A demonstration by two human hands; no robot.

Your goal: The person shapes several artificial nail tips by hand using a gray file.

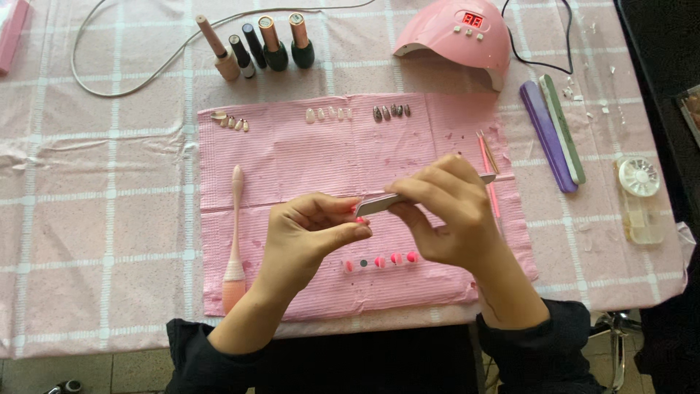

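Observation:
My left hand [310,233] pinches a small pink artificial nail [359,219] between thumb and fingertips. My right hand [448,215] grips a grey nail file [379,203] and lays its end against that nail. Both hands hover over a pink paper mat [292,168]. Just below them a row of pink artificial nails [380,262] lies on a strip. Further sets of nails [328,114] lie along the mat's far edge.
A pink brush [235,241] lies left on the mat, pink tweezers [487,157] right. Several polish bottles [266,45] stand behind, beside a pink nail lamp [456,33] with cable. Purple and green buffers [554,131] and a clear decoration wheel [639,177] lie right.

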